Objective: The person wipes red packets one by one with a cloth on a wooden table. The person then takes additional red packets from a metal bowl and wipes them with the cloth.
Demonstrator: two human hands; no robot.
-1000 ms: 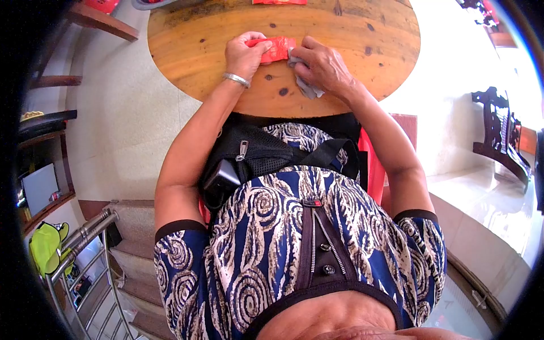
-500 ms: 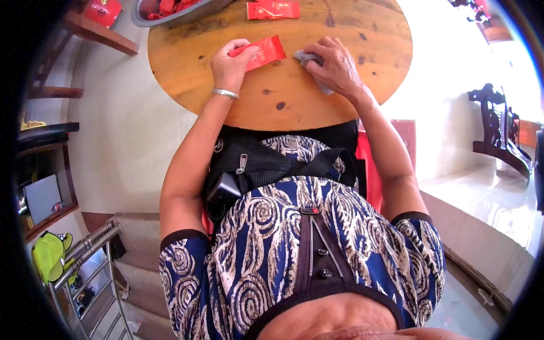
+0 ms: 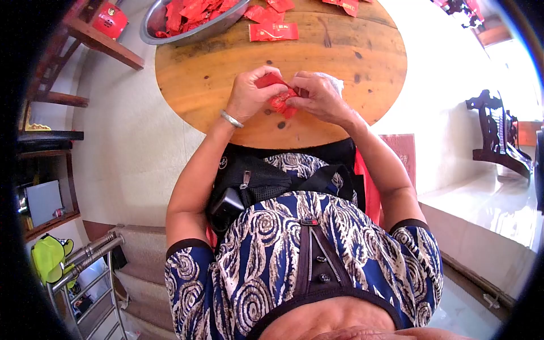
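My left hand (image 3: 253, 95), with a silver bracelet at the wrist, is closed on a small red packet (image 3: 285, 102) above the wooden table. Opposite it, my right hand (image 3: 321, 101) pinches the packet's other side with thumb and fingers. The packet looks bent and crumpled between both hands. Behind the right hand's knuckles shows a whitish, crumpled piece (image 3: 334, 83), perhaps cloth or plastic. Whether that hand also grips this piece is hidden. A flat red packet (image 3: 273, 32) lies on the table beyond my hands.
A metal basin (image 3: 148, 33) full of red packets stands at the table's far left. More red packets (image 3: 265, 14) lie beside it, others (image 3: 347, 5) farther right. The round wooden table (image 3: 198, 85) has its near edge by my lap. Stairs with a metal railing (image 3: 93, 249) are at lower left.
My right hand has moved left to the packet and now grips it together with my left hand. The packet has gone from flat to crumpled. The view has tilted up, showing more of the basin.
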